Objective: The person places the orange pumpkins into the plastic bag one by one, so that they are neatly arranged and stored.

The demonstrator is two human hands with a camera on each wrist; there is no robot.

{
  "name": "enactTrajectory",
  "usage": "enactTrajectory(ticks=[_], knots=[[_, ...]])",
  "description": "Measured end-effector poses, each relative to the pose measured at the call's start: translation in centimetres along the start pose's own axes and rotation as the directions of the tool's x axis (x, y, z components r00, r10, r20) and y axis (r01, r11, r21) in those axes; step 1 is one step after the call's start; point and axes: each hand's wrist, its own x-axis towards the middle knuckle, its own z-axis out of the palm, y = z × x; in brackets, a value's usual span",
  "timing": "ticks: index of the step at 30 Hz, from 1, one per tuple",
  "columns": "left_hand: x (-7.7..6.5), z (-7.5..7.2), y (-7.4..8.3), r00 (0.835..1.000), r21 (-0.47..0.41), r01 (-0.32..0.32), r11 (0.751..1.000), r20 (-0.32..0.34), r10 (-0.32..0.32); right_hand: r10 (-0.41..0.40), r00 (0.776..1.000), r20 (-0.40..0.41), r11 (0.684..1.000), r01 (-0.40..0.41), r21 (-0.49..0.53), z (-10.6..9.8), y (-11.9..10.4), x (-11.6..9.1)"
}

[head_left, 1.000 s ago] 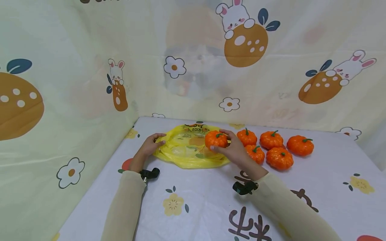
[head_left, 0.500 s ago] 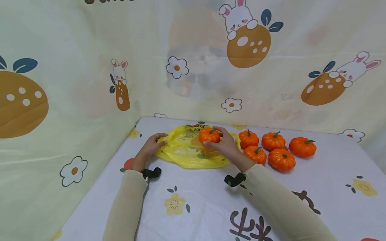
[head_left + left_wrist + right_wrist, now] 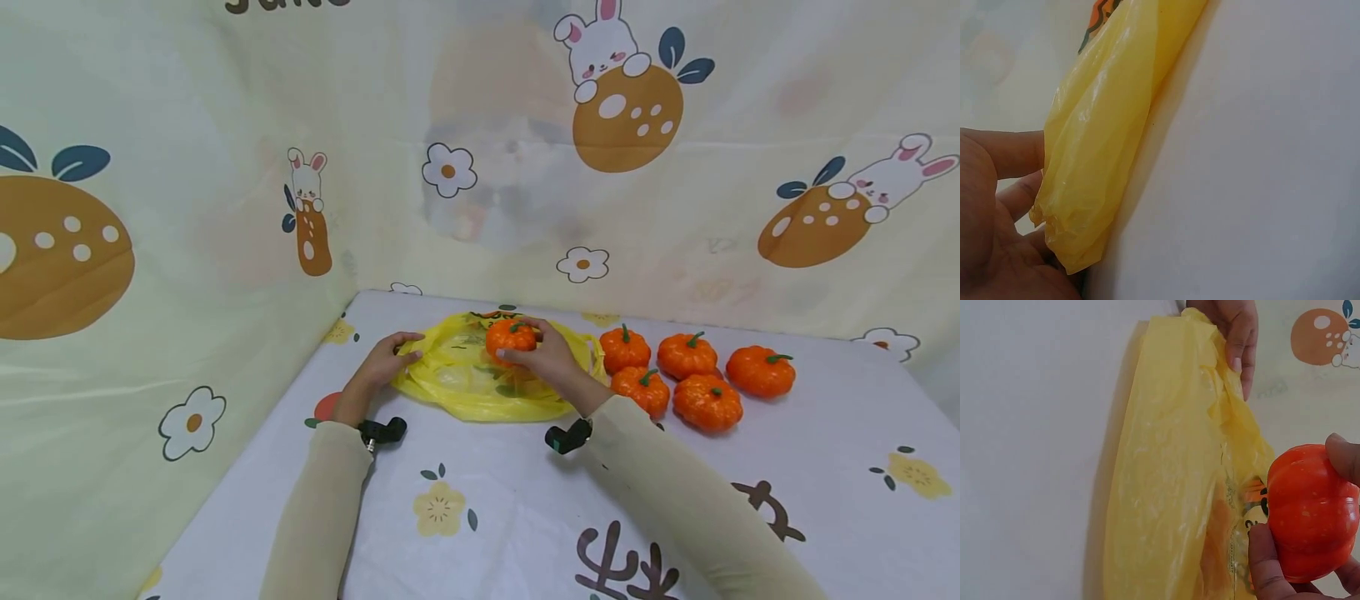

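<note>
A yellow plastic bag (image 3: 450, 392) with dark print lies spread on the table, its mouth loosely gaping. At its left end my left hand (image 3: 382, 362) holds the edge, thumb and fingers around the film; in the left wrist view the fingers (image 3: 1019, 153) run partly behind the bag (image 3: 1094, 144). My right hand (image 3: 551, 354) grips a small orange toy pumpkin (image 3: 508, 337) with a green stem above the bag. Seen from the right wrist, thumb and fingertips hold the glossy pumpkin (image 3: 1313, 512) from opposite sides, beside the bag (image 3: 1160, 456).
Several more orange pumpkins (image 3: 708, 402) stand grouped on the table right of the bag. The table wears a white printed cloth (image 3: 525, 500). A cream printed curtain (image 3: 375, 208) hangs behind and at the left. Small black cameras (image 3: 384, 431) sit on both wrists.
My right hand has carried the pumpkin leftward, from the bag's right side to over its middle. The left hand stays at the bag's edge. The head view has shifted slightly.
</note>
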Motion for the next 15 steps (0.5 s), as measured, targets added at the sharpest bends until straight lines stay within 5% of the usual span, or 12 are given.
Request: enactTrajectory(ticks=[8,15], knots=[[0.0,0.0,0.1,1.0,0.001,0.008,1.0,0.001,-0.008,-0.087,0.996,-0.012,0.99,0.085,-0.113,1.3,0.4,1.5],[-0.1,-0.2,0.2,1.0,-0.014,0.008,1.0,0.01,-0.008,-0.071,0.997,0.008,0.991,0.072,-0.113,2.8,0.1,2.1]])
